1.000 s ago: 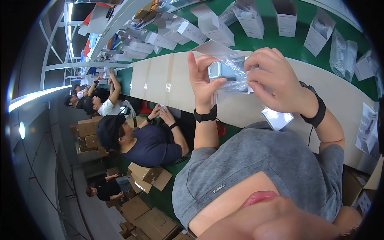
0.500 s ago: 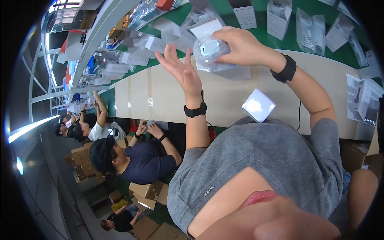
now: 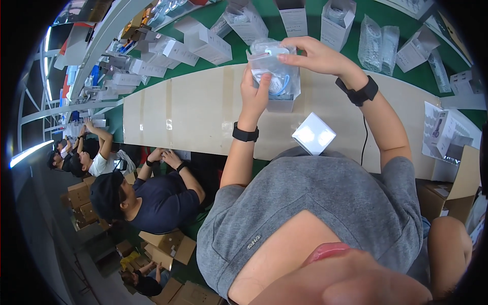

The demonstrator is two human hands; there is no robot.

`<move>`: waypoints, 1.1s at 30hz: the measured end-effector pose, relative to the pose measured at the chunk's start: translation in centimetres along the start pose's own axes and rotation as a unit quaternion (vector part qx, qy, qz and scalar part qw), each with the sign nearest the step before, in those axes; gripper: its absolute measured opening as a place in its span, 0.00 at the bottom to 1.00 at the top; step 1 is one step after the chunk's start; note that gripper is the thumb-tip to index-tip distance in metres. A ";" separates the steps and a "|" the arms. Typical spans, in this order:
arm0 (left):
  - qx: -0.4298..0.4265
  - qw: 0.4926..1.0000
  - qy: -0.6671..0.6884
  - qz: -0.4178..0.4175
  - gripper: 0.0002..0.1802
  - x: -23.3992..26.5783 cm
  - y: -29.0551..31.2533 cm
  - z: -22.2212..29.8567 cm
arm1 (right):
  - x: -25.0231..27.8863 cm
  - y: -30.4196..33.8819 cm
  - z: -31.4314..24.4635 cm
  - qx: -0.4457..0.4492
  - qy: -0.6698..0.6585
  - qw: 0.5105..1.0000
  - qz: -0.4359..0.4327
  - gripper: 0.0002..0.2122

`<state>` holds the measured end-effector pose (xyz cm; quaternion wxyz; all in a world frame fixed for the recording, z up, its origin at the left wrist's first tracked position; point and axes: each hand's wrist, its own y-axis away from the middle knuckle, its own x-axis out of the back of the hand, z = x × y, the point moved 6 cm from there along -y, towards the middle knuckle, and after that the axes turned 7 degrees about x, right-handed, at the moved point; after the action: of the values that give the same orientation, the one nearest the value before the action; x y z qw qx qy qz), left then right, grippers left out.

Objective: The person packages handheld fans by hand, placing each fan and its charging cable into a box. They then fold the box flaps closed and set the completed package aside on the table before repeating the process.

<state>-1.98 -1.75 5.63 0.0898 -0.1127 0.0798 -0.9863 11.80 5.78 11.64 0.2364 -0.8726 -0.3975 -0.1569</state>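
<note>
A clear plastic bag (image 3: pixel 274 65) holds a pale device and a light blue cord loop, at the far middle of the table. My left hand (image 3: pixel 253 96) grips its left side, thumb across the front. My right hand (image 3: pixel 312 57) closes on its upper right with thumb and fingers. Just behind and below the bag stands a white box (image 3: pixel 280 105), partly hidden by it; whether the bag is inside the box I cannot tell. Closer to me, a small white box (image 3: pixel 314 133) lies on the tan board (image 3: pixel 198 112).
White open boxes (image 3: pixel 338 25) stand along the green bench top (image 3: pixel 315 41), with bubble-wrapped items (image 3: pixel 378 43) beside them. A printed box (image 3: pixel 447 127) stands at the right. A black cable (image 3: pixel 365 140) crosses the board. On the left a co-worker (image 3: pixel 157 203) sits near brown cartons (image 3: pixel 168 244).
My left hand, open and apart before, now grips the bag. The bag has tilted and shows its blue cord. My right hand has shifted its hold. The view has shifted slightly.
</note>
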 end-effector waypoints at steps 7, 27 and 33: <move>-0.134 0.988 -0.067 0.032 0.21 -1.9 1.0 1.1 | -3.6 2.2 1.7 0.039 0.065 0.997 -0.008 0.11; -0.143 0.965 -0.125 0.183 0.16 -2.3 2.0 1.4 | -0.6 5.1 -3.9 0.192 0.108 0.963 0.152 0.03; -0.034 0.983 0.176 0.047 0.17 -1.8 1.3 1.0 | 1.9 5.4 -1.3 0.068 -0.210 0.931 0.290 0.07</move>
<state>0.19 -2.84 6.02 0.1172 0.0632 0.1335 -0.9821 17.02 3.17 12.05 0.2416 -0.9447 -0.1779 0.1325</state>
